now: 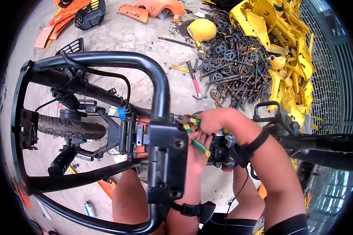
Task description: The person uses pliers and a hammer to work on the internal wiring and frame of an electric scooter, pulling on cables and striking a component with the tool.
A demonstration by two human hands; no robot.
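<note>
In the middle of the view is a pair of pliers (pixel 200 147) with green and yellow handles, its jaws pointing left at the vehicle frame. My right hand (pixel 212 120) is closed around the upper handle. The lower handle lies across my left hand (pixel 198 141), palm up, its fingers curled against it. What the jaws touch is too small to make out. Around my hands is a black tubular vehicle frame (pixel 162 94) with cables and a knobbly wheel (pixel 74 127). A blue connector (pixel 122 113) sits left of the jaws.
On the floor beyond lie a red-handled hammer (pixel 195 80), a heap of rusty metal parts (pixel 239 66), yellow plastic panels (pixel 298 66) and orange panels (pixel 157 9). A black basket (pixel 90 15) is far left, a spray can (pixel 90 209) near left. A thin black cable (pixel 239 192) hangs by my right arm.
</note>
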